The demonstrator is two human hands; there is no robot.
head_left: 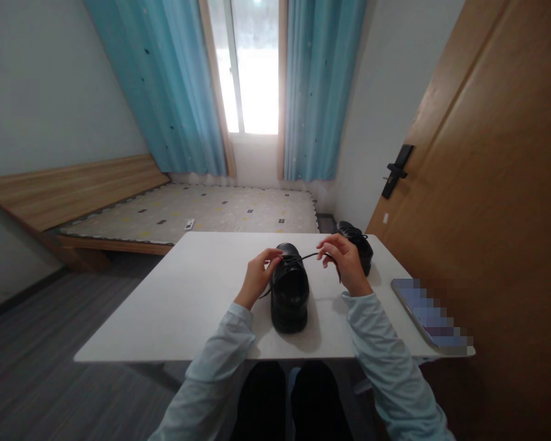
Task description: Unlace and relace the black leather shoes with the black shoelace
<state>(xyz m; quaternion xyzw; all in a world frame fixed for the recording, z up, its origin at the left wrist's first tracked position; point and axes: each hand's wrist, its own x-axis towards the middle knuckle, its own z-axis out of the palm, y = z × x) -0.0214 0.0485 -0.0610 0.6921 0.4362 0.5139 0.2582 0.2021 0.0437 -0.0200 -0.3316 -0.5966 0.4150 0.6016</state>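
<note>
A black lace-up shoe [290, 312] stands upright on the white table, its heel toward me and its toe pointing away. My left hand [259, 275] is at the left side of the lacing, thumb and fingers pinched on the shoelace where it meets the shoe. One loose lace end hangs below that hand. To the right of the shoe, my right hand [344, 260] pinches the other end of the black shoelace [309, 255], which stretches sideways from the lacing. The exact grip of the fingertips is small in view.
A second black shoe [363, 250] sits behind my right hand. A flat device with a pixelated screen [429, 315] lies at the right edge of the white table [174, 306]. Beyond are a bed [239, 211] with a small white remote [190, 224], and a wooden door [496, 184] at right.
</note>
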